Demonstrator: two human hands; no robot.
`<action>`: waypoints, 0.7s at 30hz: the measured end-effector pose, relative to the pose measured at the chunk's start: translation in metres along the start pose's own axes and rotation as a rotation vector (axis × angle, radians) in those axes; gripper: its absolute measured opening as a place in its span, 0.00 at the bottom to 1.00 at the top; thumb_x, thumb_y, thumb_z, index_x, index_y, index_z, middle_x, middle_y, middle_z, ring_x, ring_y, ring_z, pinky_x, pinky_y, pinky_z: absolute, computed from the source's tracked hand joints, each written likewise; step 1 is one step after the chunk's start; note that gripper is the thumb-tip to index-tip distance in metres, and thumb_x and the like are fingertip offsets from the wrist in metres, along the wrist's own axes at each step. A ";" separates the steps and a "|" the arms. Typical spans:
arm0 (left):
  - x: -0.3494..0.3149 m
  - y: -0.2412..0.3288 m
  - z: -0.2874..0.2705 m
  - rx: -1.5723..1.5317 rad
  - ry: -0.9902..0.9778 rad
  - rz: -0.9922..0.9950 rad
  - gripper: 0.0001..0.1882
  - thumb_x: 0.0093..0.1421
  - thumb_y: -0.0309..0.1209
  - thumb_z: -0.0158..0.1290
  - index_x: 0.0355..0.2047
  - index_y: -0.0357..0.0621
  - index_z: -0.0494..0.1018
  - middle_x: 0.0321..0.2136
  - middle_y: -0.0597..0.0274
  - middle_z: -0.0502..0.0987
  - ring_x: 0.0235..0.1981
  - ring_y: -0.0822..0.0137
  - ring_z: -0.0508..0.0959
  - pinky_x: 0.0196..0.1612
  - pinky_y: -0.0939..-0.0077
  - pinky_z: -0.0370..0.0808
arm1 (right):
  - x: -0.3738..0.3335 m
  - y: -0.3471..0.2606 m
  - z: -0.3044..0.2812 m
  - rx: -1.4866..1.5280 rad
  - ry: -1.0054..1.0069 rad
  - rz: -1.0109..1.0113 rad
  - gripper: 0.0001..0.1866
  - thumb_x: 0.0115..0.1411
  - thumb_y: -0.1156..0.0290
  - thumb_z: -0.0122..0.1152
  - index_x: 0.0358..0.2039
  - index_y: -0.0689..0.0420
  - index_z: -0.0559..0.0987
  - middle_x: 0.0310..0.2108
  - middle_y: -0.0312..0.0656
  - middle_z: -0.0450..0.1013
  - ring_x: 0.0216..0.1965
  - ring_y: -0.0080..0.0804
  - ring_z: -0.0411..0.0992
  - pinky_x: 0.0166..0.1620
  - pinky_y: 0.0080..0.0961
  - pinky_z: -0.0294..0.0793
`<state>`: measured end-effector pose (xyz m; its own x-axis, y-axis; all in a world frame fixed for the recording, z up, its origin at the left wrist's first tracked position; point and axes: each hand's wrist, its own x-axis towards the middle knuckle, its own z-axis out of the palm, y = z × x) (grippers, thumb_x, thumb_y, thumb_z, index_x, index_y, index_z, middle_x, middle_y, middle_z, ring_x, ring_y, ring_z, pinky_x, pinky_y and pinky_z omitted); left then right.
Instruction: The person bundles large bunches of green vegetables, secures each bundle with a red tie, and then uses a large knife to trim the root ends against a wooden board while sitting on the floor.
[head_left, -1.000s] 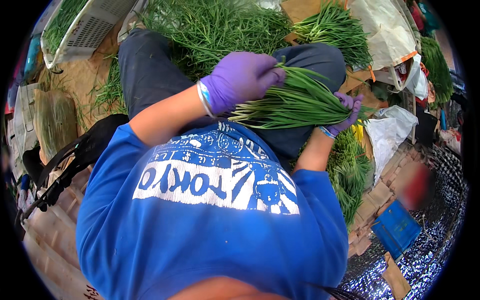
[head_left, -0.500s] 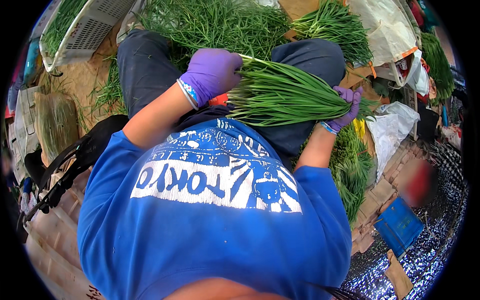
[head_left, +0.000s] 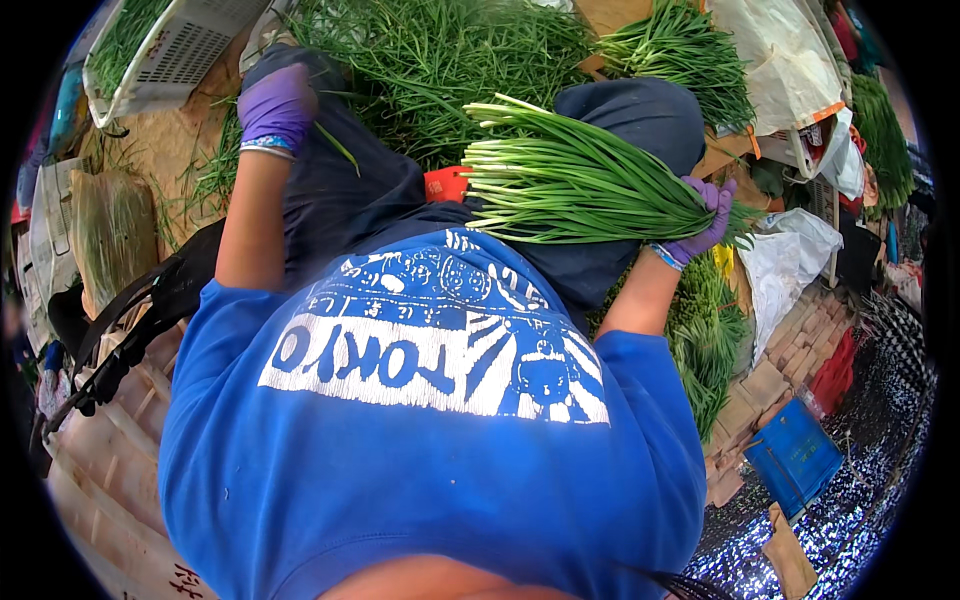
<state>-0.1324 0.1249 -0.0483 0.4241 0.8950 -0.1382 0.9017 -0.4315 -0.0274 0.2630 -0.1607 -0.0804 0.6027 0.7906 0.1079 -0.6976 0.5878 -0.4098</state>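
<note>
In my right hand (head_left: 708, 217), gloved in purple, the leafy end of a bunch of garlic chives (head_left: 580, 180) is gripped. The bunch lies across my lap, its pale stem ends fanned to the left. My left hand (head_left: 279, 103), also in a purple glove, is closed above my left knee, apart from the bunch. A loose chive blade (head_left: 337, 148) trails from beside its fingers, which are partly hidden. Something red (head_left: 446, 183) shows between my thighs, next to the stem ends.
Loose greens (head_left: 440, 70) are heaped beyond my knees. Another chive bunch (head_left: 685, 62) lies at the far right, near a white sack (head_left: 780, 60). A white crate (head_left: 185, 50) stands far left, a bagged bundle (head_left: 112, 235) below it. More greens (head_left: 700, 340) lie beside my right arm.
My left hand has left the stem ends and swung left over my left knee, with a chive blade trailing. My right hand still holds the bunch, nearly in place.
</note>
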 end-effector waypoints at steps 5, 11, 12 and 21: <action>-0.047 0.052 -0.027 -0.452 -0.104 0.433 0.16 0.50 0.30 0.45 0.40 0.55 0.73 0.29 0.56 0.76 0.31 0.59 0.76 0.35 0.69 0.73 | -0.002 -0.004 -0.006 -0.076 0.041 0.010 0.10 0.61 0.66 0.35 0.31 0.51 0.68 0.15 0.27 0.56 0.23 0.24 0.54 0.30 0.26 0.57; -0.066 0.124 -0.033 -0.751 -0.564 0.497 0.13 0.51 0.38 0.51 0.32 0.45 0.75 0.23 0.56 0.76 0.25 0.60 0.75 0.30 0.71 0.71 | 0.002 0.000 0.000 -0.068 0.054 -0.025 0.14 0.59 0.71 0.39 0.45 0.55 0.68 0.15 0.27 0.54 0.20 0.20 0.53 0.34 0.23 0.58; -0.060 0.133 -0.022 -0.741 -0.577 0.475 0.13 0.51 0.38 0.52 0.31 0.42 0.75 0.21 0.57 0.75 0.20 0.63 0.75 0.26 0.73 0.71 | 0.003 0.000 0.001 -0.086 0.049 -0.031 0.14 0.59 0.71 0.39 0.45 0.55 0.68 0.14 0.27 0.54 0.20 0.20 0.53 0.34 0.23 0.57; -0.060 0.171 0.015 -1.563 -1.371 -0.131 0.10 0.53 0.39 0.52 0.29 0.45 0.72 0.10 0.71 0.66 0.08 0.80 0.60 0.12 0.88 0.56 | 0.004 0.006 0.011 -0.124 0.014 -0.057 0.14 0.59 0.72 0.40 0.45 0.55 0.68 0.14 0.27 0.53 0.19 0.19 0.52 0.33 0.22 0.57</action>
<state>-0.0055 -0.0044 -0.0599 0.7079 -0.0549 -0.7042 0.5254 0.7074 0.4729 0.2569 -0.1521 -0.0724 0.6460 0.7534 0.1224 -0.6090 0.6054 -0.5125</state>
